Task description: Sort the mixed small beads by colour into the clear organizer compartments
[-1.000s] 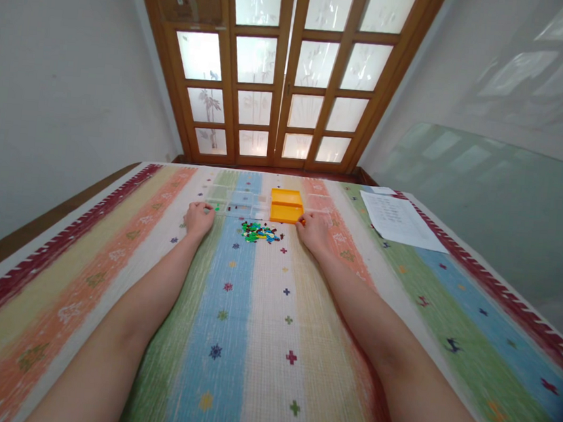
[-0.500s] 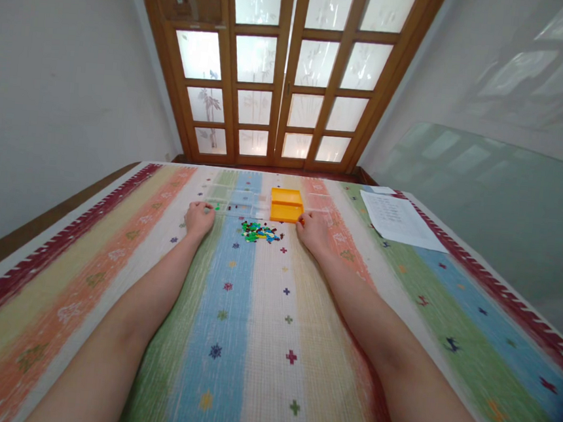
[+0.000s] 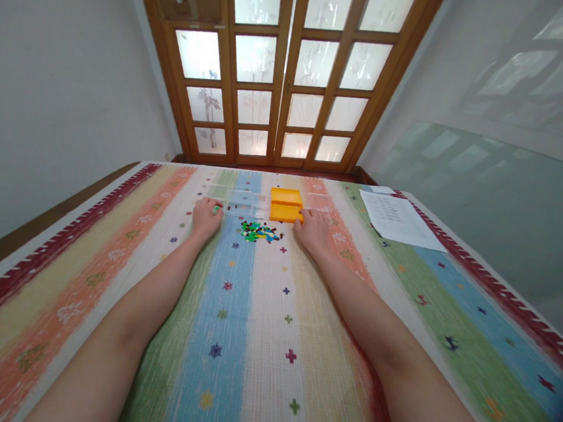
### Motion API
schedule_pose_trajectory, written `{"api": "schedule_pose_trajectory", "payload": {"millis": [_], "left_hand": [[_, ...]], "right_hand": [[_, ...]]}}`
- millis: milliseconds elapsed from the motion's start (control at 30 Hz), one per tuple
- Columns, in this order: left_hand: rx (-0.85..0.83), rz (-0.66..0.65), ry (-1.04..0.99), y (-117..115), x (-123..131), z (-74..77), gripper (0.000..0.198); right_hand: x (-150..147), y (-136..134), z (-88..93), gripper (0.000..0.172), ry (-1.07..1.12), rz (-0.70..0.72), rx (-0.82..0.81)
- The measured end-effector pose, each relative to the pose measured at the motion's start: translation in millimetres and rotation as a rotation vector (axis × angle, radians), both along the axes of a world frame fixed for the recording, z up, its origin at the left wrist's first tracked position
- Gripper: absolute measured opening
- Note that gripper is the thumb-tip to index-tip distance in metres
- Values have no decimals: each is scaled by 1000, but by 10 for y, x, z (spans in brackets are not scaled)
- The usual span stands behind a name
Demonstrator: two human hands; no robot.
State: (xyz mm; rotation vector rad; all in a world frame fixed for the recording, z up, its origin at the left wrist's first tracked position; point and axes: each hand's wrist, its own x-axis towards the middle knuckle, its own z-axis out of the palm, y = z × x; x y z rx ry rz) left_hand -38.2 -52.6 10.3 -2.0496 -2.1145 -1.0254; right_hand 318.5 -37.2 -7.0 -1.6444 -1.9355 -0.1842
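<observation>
A small pile of tiny coloured pieces (image 3: pixel 258 232) lies on the striped cloth (image 3: pixel 261 327) between my hands. My left hand (image 3: pixel 206 217) rests on the cloth left of the pile, fingers curled, touching a small green piece at the edge of a clear compartment box (image 3: pixel 236 200). My right hand (image 3: pixel 312 229) sits right of the pile, its fingers closed against the front right corner of an orange tray (image 3: pixel 286 205). What the fingers of either hand pinch is too small to make out.
A printed white sheet (image 3: pixel 400 219) lies at the far right of the cloth. A glass panel (image 3: pixel 499 204) leans along the right wall. Wooden glazed doors (image 3: pixel 283 73) stand behind the table's far edge.
My left hand has slid a little right and forward to the green piece by the clear box. My right hand has shifted slightly up to the orange tray's corner.
</observation>
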Motion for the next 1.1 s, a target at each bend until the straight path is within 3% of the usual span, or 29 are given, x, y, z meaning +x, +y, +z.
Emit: {"api": "schedule_pose_trajectory", "payload": {"millis": [167,333,800,1100], "left_hand": [[-96,-448,63,-55,194,-24,19],[-110,-575,106,-85,274,-61,21],[-134,-453,48,-96,375,-91,18],[-86,-198,-250,-21,266,-101,25]], "right_hand": [[-75,-54,20,31,4,88,-14],[-139,-69,29,28,-10,195,-49],[-167,-120,85,26,-66,328,-71],[-186,-149,106,24,-47,371,-77]]}}
